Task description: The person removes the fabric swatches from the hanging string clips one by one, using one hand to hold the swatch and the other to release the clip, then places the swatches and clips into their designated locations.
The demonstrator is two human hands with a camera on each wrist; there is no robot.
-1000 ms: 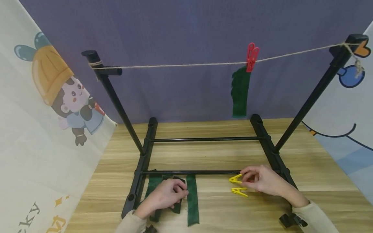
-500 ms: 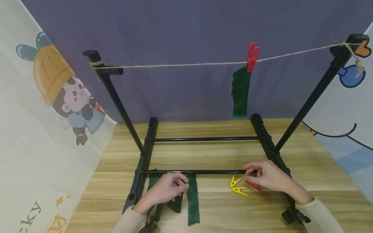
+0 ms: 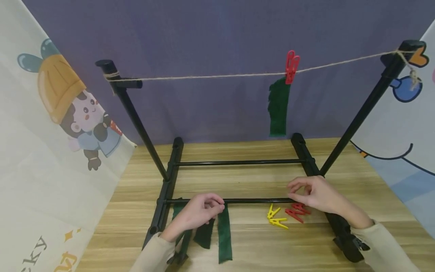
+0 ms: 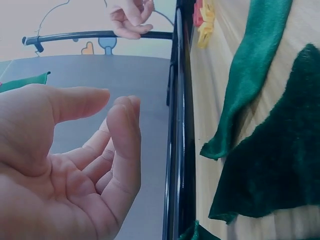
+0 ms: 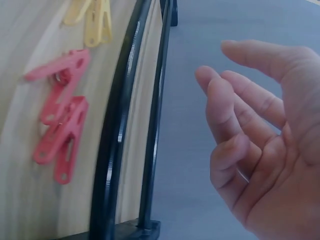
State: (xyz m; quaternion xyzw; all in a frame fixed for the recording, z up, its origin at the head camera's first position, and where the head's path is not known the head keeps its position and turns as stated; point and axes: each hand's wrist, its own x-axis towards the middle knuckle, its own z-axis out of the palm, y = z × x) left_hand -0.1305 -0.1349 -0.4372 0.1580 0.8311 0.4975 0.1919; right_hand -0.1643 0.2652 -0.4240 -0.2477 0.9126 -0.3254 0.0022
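My left hand [image 3: 200, 209] hovers over the green cloth strips with loosely bent fingers. Nothing is between its thumb and fingertips in the left wrist view. The straight strip [image 3: 225, 238] lies to its right, and a darker green piece [image 3: 204, 236] sits partly under it in the head view. My right hand [image 3: 319, 194], also relaxed and holding nothing, is above the near crossbar's right end. Two red clothespins [image 5: 62, 135] lie together just below it, beside two yellow clothespins [image 3: 278, 222]. Another red clothespin [image 3: 291, 68] holds a green strip [image 3: 278, 109] on the string [image 3: 204, 77].
A black frame stands on the wood-grain table [image 3: 244, 181], its left post [image 3: 139, 128] and right post [image 3: 363, 109] carrying the string. The near crossbar [image 3: 255, 201] runs between the cloth and the far side. A purple-grey backdrop [image 3: 204, 37] closes the back.
My right hand has let go near the yellow clothespins and moved up and right, uncovering the red ones. One yellow clothespin has turned. My left hand has risen slightly and shifted right.
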